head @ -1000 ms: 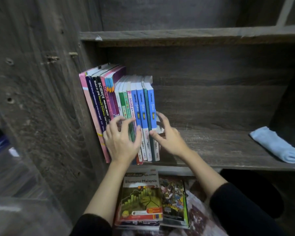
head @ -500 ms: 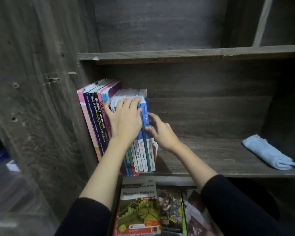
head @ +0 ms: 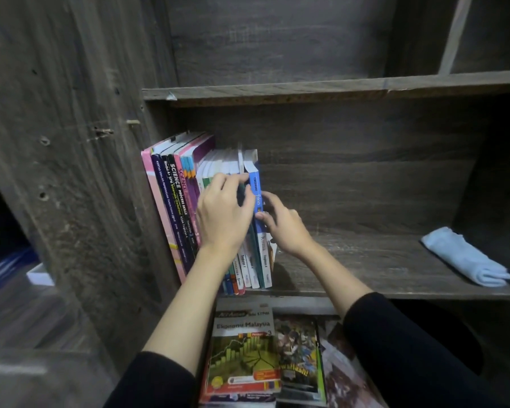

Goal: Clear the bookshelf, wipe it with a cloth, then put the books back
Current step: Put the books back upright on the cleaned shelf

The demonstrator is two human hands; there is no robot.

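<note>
A row of books (head: 171, 207) stands upright at the left end of the dark wooden shelf (head: 365, 260), leaning against the side panel. My left hand (head: 223, 214) lies over the spines in the middle of the row, its fingertips reaching to the gap beside the rightmost blue book (head: 256, 187). My right hand (head: 283, 225) pinches that blue book, thumb on the spine and fingers on its right cover. A folded light blue cloth (head: 465, 257) lies at the right end of the same shelf.
Several books (head: 245, 348) lie flat below the shelf's front edge, between my arms. Another shelf board (head: 306, 89) runs above. The wooden side panel (head: 86, 172) closes the left. Bare shelf stretches between the row and the cloth.
My left hand rose from the lower spines to their upper part. My right hand moved up along the blue book's right side and now pinches it.
</note>
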